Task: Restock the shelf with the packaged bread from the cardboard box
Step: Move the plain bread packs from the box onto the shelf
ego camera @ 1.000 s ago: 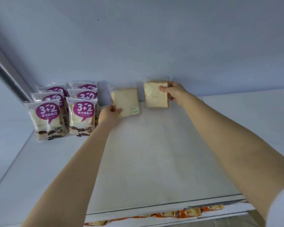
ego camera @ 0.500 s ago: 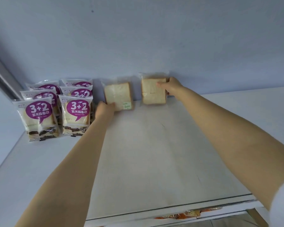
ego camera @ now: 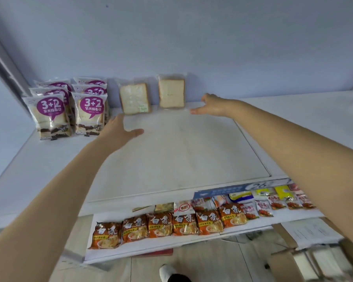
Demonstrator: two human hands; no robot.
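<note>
Two clear packs of white sliced bread stand upright against the back wall of the white shelf (ego camera: 171,155): the left bread pack (ego camera: 134,101) and the right bread pack (ego camera: 171,92). My left hand (ego camera: 120,132) hovers just in front of the left pack, fingers spread, holding nothing. My right hand (ego camera: 210,104) is to the right of the right pack, fingers straight and apart from it. The cardboard box (ego camera: 306,261) sits low at the bottom right, with pale packs inside.
Several purple-labelled "3+2" bread packs (ego camera: 69,110) stand in rows at the shelf's left back. A lower shelf holds a row of orange noodle packets (ego camera: 167,224) and small snack bags (ego camera: 273,202). A shoe (ego camera: 167,271) is on the floor below.
Both hands have let go of the bread packs and drawn back toward me. The packs now stand free against the wall. The view has tilted down, showing the lower shelf and box.
</note>
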